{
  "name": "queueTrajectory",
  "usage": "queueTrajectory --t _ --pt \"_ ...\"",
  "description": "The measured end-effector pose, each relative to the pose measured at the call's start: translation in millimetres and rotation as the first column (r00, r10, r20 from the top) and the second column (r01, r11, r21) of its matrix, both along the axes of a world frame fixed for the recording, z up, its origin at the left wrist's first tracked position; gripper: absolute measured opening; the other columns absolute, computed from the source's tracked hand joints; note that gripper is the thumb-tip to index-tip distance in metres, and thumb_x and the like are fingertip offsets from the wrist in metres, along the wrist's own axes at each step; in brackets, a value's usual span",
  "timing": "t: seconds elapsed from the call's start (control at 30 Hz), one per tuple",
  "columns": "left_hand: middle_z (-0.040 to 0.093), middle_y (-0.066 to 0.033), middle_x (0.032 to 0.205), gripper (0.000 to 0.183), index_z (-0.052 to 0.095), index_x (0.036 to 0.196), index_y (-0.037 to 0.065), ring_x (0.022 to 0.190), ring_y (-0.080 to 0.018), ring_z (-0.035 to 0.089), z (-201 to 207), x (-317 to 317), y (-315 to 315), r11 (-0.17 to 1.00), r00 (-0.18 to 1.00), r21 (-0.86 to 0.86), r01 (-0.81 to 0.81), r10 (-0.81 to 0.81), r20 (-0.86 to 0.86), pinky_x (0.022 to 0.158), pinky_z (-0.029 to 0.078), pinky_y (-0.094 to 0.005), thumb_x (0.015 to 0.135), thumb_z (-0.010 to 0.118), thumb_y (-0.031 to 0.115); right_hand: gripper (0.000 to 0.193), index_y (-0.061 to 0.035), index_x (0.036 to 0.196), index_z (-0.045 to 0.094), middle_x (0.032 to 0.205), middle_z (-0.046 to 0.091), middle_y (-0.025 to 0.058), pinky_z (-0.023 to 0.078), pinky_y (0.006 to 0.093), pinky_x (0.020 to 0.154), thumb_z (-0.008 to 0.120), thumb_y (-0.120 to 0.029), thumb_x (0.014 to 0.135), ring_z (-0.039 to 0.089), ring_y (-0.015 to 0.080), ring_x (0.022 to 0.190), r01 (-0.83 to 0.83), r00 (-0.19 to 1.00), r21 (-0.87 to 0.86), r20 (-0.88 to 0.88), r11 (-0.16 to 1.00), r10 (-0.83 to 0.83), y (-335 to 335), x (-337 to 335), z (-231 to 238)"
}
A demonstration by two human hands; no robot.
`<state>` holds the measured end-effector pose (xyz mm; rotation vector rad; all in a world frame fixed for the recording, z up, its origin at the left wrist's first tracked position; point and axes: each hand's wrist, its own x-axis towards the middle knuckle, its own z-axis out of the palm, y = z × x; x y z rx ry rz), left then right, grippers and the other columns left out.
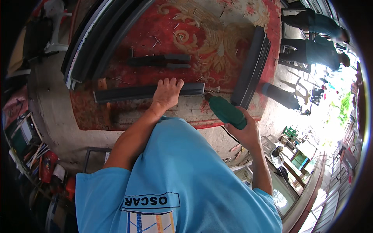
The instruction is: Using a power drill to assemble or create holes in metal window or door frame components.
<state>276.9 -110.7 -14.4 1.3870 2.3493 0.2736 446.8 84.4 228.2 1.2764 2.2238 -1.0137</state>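
Note:
A short dark grey profile bar (pixel 128 94) lies across the near part of a table covered with red patterned carpet. My left hand (pixel 168 93) is closed over the bar, right of its middle, with the fingers curled over its far edge. In my right hand (pixel 246 130) is a green power tool (pixel 226 111), gripped by its rear end, with a dark cord trailing below it. The tool's dark front end points at the bar's right end; whether they touch I cannot tell.
Short dark pieces (pixel 159 60) lie beyond the bar. Stacked profiles (pixel 252 66) stand at the right, and long dark profiles (pixel 105 37) extend at the far left. Thin pale slivers litter the carpet. Two people (pixel 318 50) are at the far right, beyond a dark cylinder (pixel 281 96).

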Motion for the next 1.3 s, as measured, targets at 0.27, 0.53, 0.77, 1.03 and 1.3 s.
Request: queueTrajectory --t 0.27,0.53,0.77,1.03,1.3 --pt "0.062 -0.0088 0.111 0.064 0.057 0.135 0.013 0.104 -0.0294 0.061 -1.7 0.0 0.1 1.0 1.0 -0.009 0.004 -0.004 0.013 0.086 0.047 -0.0478 0.078 0.081 0.026 0.075 -0.0003 0.141 0.058 0.121 0.074 0.0158 0.053 0.0378 0.101 0.089 -0.03 0.079 0.07 0.0222 0.112 -0.002 0.997 -0.033 0.078 0.999 0.005 -7.0 -13.6 9.5" --pt "0.062 -0.0077 0.109 0.064 0.057 0.135 0.014 0.102 -0.0283 0.062 0.3 -0.6 0.9 1.0 1.0 -0.021 0.01 -0.01 0.003 0.085 0.047 -0.0473 0.077 0.082 0.027 0.068 -0.0106 0.138 0.061 0.106 0.077 0.0167 0.058 0.041 0.089 0.084 -0.032 0.078 0.076 0.0305 0.101 -0.055 0.997 0.052 0.058 0.997 0.052 -11.8 -12.7 6.0" --pt "0.062 -0.0074 0.107 0.06 0.058 0.13 0.014 0.101 -0.0275 0.062 -2.5 1.1 -0.5 0.999 0.998 0.032 0.017 -0.015 -0.064 0.082 0.047 -0.0462 0.077 0.082 0.028 0.074 -0.0023 0.141 0.056 0.115 0.073 0.0161 0.054 0.0371 0.097 0.086 -0.027 0.078 0.071 0.0226 0.108 -0.108 0.993 0.01 0.057 0.994 0.107 -11.3 -18.5 3.7" --pt "0.063 -0.0067 0.102 0.045 0.06 0.127 0.013 0.094 -0.0258 0.062 -2.8 0.1 -1.0 0.995 0.998 0.102 -0.007 0.013 -0.06 0.079 0.046 -0.0435 0.083 0.068 0.014 0.07 -0.0038 0.138 0.057 0.111 0.074 0.0181 0.057 0.0394 0.092 0.085 -0.028 0.078 0.075 0.0282 0.104 -0.259 0.954 0.068 0.175 0.964 0.244 -10.9 -23.8 2.6" --pt "0.063 -0.0067 0.103 0.046 0.061 0.126 0.013 0.094 -0.0256 0.061 -3.7 -0.5 -1.8 0.995 0.999 0.097 -0.005 0.009 -0.045 0.079 0.046 -0.0432 0.081 0.07 0.013 0.067 -0.016 0.135 0.061 0.095 0.076 0.0189 0.058 0.0526 0.079 0.081 -0.041 0.076 0.074 0.0406 0.088 -0.416 0.905 0.149 0.163 0.897 0.393 -6.3 -37.7 4.7"
